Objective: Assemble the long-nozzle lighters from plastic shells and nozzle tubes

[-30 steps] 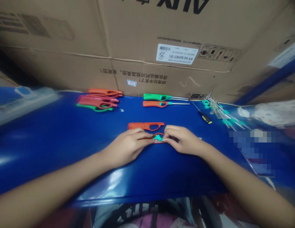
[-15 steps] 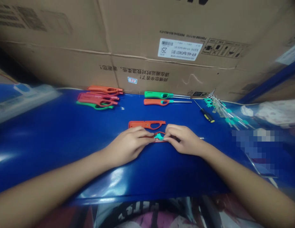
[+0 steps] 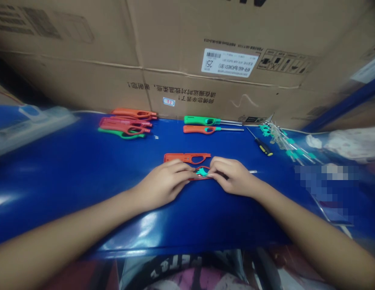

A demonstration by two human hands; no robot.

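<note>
The orange lighter shell (image 3: 203, 178) lies flat at the centre of the blue table (image 3: 84, 173). Its long axis runs 9 to 3 o'clock, and its metal nozzle (image 3: 253, 172) points to 3 o'clock. The left hand (image 3: 163, 183) covers the handle end, fingers curled, thumb and forefinger pinched in at the teal trigger (image 3: 202, 172). The right hand (image 3: 232, 175) clasps the barrel end, its fingertips meeting the trigger from the 3 o'clock side. Both hands hide most of the shell; only the trigger loop and nozzle tip show. A second shell half (image 3: 187, 157) lies parallel just beyond, at 12 o'clock. A screwdriver (image 3: 261, 147) rests at 2 o'clock.
</note>
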